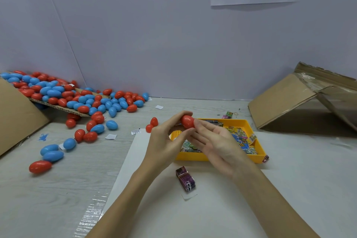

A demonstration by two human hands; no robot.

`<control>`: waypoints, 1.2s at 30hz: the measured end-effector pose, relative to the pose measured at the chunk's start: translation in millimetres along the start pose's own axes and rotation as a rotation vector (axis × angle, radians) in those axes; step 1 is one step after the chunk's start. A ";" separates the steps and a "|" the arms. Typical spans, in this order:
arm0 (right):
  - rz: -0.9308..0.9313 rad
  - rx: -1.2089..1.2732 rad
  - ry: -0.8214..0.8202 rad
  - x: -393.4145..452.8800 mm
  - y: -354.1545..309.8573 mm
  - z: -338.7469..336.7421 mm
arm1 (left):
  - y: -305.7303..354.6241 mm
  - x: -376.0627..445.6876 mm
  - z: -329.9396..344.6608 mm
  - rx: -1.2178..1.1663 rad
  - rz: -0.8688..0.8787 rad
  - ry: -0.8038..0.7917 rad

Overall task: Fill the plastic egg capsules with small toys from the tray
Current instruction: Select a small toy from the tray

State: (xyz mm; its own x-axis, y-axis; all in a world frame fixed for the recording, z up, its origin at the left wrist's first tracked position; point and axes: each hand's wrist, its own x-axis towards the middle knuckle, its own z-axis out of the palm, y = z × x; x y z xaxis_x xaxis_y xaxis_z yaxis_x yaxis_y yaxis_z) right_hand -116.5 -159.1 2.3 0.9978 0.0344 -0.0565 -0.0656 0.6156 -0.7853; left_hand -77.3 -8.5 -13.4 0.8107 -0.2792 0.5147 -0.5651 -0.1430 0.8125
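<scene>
Head view: both hands meet above the yellow tray (pixel 220 157); left hand (pixel 166 141) pinches a red egg capsule (pixel 187 121), right hand (pixel 216 145) lies palm-up, fingertips touching it. Purple toy packet (pixel 185 178) sits just below.

Small packing workstation: plain partition walls (pixel 154 35), cardboard boxes (pixel 289 100), bulk heap of plastic eggs (pixel 81 98), wood-grain bench (pixel 58 179).
</scene>
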 end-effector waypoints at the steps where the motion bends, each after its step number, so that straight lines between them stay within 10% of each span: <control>1: 0.014 0.000 -0.001 -0.1 -0.8 -0.2 | 0.5 -0.5 -0.5 0.007 0.009 -0.018; 15: -0.041 0.010 -0.014 3.5 1.5 -4.2 | 0.0 -0.2 -1.2 -0.047 -0.009 -0.083; 24: -0.776 -1.101 0.144 5.3 16.7 -10.1 | 1.2 3.1 2.1 -0.414 -0.292 -0.027; 36: -0.850 -1.222 0.205 2.8 16.9 -7.5 | 1.1 4.1 -4.1 -0.661 -0.372 0.000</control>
State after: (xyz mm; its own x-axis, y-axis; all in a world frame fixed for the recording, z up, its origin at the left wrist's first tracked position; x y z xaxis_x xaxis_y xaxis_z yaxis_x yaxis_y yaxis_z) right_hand -114.9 -154.4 -15.7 0.7292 -0.1578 0.6658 0.4471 -0.6267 -0.6382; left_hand -73.9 -5.9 -9.3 0.9299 -0.3241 0.1741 -0.0442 0.3712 0.9275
